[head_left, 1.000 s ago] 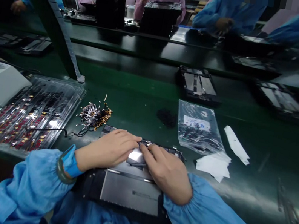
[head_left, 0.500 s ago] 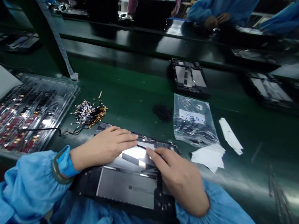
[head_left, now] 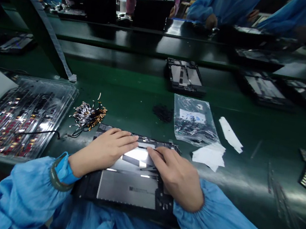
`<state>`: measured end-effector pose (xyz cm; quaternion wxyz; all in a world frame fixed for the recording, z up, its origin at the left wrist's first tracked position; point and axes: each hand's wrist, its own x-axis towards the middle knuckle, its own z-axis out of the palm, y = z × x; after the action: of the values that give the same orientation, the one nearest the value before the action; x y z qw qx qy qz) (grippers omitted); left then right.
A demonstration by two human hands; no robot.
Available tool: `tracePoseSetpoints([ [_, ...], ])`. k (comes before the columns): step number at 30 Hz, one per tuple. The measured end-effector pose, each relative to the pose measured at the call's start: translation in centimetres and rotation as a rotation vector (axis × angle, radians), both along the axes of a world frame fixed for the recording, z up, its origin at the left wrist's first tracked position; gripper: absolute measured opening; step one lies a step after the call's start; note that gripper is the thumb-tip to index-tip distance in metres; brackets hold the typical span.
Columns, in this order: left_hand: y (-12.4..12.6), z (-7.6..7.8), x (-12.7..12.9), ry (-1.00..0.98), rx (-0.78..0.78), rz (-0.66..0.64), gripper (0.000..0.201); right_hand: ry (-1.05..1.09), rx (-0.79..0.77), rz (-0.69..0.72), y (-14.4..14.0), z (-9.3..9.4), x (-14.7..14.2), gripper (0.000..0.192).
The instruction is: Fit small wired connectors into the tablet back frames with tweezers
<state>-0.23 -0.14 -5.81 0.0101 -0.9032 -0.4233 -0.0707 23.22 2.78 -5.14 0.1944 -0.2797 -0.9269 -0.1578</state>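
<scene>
Head view: opened device (head_left: 128, 189) at 6 o'clock on tabletop (head_left: 125, 106). Left hand (head_left: 104, 149) lies flat across it, open, grasping nothing visible; right hand (head_left: 179, 177) half-curled, fingertips touching; cannot tell if pinching. Cable bundle (head_left: 88, 114) at device's 10 o'clock.

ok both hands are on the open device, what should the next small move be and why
I'd probably press the right hand gently along the thin dark strip while the left hand steadies the open device: the strip shows between both hands' fingertips, and whether it lies flat is too small to tell.
</scene>
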Motion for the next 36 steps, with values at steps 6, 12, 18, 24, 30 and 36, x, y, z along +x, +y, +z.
tracePoseSetpoints([
  [6,0.1,0.1,0.0,-0.004,0.013,-0.002,0.036,0.005,-0.014,0.006,0.0,-0.1,0.0,0.030],
  [12,0.0,0.3,0.0,0.002,-0.004,-0.003,0.038,-0.054,0.007,-0.014,-0.1,0.0,-0.1,0.026],
  [18,0.8,0.6,-0.5,-0.183,-0.113,0.006,0.031,0.138,-0.092,-0.134,-0.6,0.0,3.5,0.028],
  [24,2.2,0.6,1.0,-0.137,-0.135,0.225,0.028,0.431,-0.574,-0.446,-2.2,-1.9,5.8,0.030],
  [30,2.0,2.8,0.0,-0.324,-0.006,0.296,0.025,0.679,-1.234,-0.538,-2.8,-2.4,6.3,0.049],
  [36,2.0,5.2,-1.5,-0.619,-0.167,0.483,0.019,1.003,-1.474,-0.555,-4.0,-1.5,5.5,0.061],
])
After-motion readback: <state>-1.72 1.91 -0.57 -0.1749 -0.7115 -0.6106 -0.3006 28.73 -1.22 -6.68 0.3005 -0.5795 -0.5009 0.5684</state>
